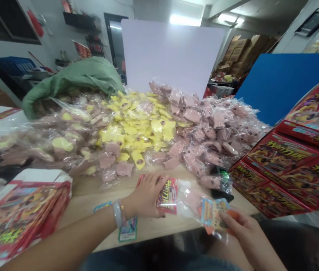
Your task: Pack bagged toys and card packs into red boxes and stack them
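My left hand (144, 195) grips one end of a clear plastic bag (189, 199) holding a pink squishy toy, with a red printed card (167, 195) at that end. My right hand (241, 233) pinches the far end of the bag, beside a small colourful card (212, 214). A bracelet circles my left wrist. Just beyond my hands, a large heap of bagged pink toys (207, 135) and yellow toys (136, 128) covers the wooden table (91, 199). A small green-and-white card (127, 229) lies under my left forearm.
Red printed display boxes (283, 169) stand at the right, and a stack of red printed cards (20, 214) lies at the left. A green sack (71, 82) spills toys behind the heap. White and blue boards and cardboard boxes stand beyond.
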A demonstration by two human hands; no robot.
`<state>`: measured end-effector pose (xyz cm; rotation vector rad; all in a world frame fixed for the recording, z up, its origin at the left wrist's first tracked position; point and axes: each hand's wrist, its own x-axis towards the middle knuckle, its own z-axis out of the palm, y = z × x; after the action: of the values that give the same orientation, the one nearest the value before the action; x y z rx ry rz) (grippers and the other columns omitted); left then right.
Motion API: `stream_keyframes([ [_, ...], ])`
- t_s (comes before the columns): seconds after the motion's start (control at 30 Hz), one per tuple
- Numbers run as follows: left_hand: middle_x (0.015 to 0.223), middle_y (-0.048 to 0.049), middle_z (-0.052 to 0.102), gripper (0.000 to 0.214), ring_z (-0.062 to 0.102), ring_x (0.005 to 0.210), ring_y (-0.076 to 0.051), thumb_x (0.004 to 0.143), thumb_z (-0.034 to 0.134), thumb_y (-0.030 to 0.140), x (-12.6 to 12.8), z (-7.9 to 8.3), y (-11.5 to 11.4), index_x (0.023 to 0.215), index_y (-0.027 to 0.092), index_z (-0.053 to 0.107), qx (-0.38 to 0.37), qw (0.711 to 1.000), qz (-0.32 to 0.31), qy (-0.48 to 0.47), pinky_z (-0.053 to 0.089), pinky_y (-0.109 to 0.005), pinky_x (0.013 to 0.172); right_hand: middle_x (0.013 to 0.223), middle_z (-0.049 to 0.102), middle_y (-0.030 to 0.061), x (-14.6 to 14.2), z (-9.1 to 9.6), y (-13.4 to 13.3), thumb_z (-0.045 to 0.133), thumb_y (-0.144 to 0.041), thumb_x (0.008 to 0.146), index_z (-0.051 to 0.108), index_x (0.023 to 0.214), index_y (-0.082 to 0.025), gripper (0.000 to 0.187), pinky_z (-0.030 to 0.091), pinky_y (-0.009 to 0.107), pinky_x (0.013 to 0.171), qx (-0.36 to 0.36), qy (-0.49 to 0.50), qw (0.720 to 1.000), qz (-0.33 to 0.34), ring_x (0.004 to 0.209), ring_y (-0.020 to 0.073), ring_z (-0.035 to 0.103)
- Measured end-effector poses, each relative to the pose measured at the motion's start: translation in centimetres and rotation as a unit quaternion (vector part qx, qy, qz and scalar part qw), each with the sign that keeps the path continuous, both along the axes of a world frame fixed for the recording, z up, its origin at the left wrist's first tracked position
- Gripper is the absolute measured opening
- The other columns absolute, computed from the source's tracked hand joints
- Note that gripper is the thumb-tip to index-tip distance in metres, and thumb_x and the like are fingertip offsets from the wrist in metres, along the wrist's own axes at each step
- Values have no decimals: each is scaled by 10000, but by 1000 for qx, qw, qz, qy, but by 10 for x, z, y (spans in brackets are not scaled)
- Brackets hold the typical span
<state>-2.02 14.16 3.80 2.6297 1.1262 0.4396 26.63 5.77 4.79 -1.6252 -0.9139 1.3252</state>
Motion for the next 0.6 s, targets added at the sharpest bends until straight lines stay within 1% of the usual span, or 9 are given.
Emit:
stream_keyframes([
  [0.13, 1238, -160, 366, 984, 322, 1136, -365, 523, 654, 528, -1, 3, -16, 1342, 159, 252, 34, 999, 6, 22, 170, -547, 992, 626, 655, 30, -8, 5, 2, 707, -425, 568, 684, 763, -154, 334, 487, 271, 531, -9, -48, 998, 42, 616, 198, 606],
  [0.2, 1228, -161, 376, 945, 322, 1137, -369, 538, 636, 550, 7, 7, -26, 1325, 156, 289, 42, 999, -11, 27, 122, -554, 1008, 588, 638, 23, -27, 10, 7, 722, -414, 541, 677, 711, -147, 320, 471, 254, 498, 6, -41, 997, 62, 581, 182, 587],
  [0.27, 1212, -156, 390, 889, 332, 1133, -357, 574, 608, 558, 18, 9, -38, 1312, 161, 313, 42, 999, -20, 17, 113, -541, 1019, 657, 656, 26, -50, 15, 12, 739, -380, 532, 676, 759, -153, 327, 476, 248, 523, 19, 10, 995, 93, 608, 172, 590],
  [0.37, 1207, -166, 394, 901, 330, 1131, -357, 576, 625, 530, 31, 10, -56, 1325, 149, 300, 25, 998, 47, -20, 151, -536, 1011, 898, 670, 21, -75, 23, 10, 737, -349, 574, 639, 970, -230, 425, 499, 270, 685, 21, 109, 991, 77, 787, 172, 616],
  [0.43, 1208, -178, 393, 934, 330, 1124, -371, 556, 653, 508, 35, 14, -70, 1335, 140, 291, -1, 991, 117, -61, 195, -553, 984, 952, 665, 23, -81, 28, 1, 722, -380, 608, 638, 976, -241, 402, 485, 287, 769, 11, 119, 990, 78, 855, 174, 613],
  [0.47, 1210, -181, 396, 958, 339, 1115, -377, 540, 667, 511, 35, 17, -78, 1339, 140, 289, -21, 986, 139, -88, 224, -558, 966, 925, 672, 32, -82, 32, -4, 710, -398, 626, 652, 946, -219, 371, 479, 292, 782, 7, 114, 986, 120, 852, 180, 614],
  [0.5, 1208, -180, 405, 982, 357, 1101, -377, 527, 678, 523, 34, 20, -85, 1343, 142, 286, -48, 981, 144, -118, 257, -553, 949, 866, 681, 42, -82, 35, -10, 695, -415, 644, 669, 901, -192, 341, 482, 293, 764, -3, 108, 976, 188, 814, 185, 619],
  [0.57, 1197, -159, 450, 961, 422, 1063, -347, 558, 671, 548, 30, 29, -100, 1349, 169, 280, -138, 969, 98, -180, 342, -501, 912, 757, 685, 51, -78, 43, -21, 647, -440, 690, 686, 844, -163, 319, 491, 286, 676, -32, 100, 936, 336, 702, 184, 621],
  [0.6, 1185, -138, 483, 917, 463, 1039, -321, 602, 656, 540, 27, 32, -106, 1357, 192, 267, -201, 955, 57, -209, 384, -459, 888, 726, 684, 50, -75, 47, -24, 625, -452, 706, 691, 825, -166, 316, 490, 278, 623, -44, 91, 918, 384, 652, 181, 616],
])
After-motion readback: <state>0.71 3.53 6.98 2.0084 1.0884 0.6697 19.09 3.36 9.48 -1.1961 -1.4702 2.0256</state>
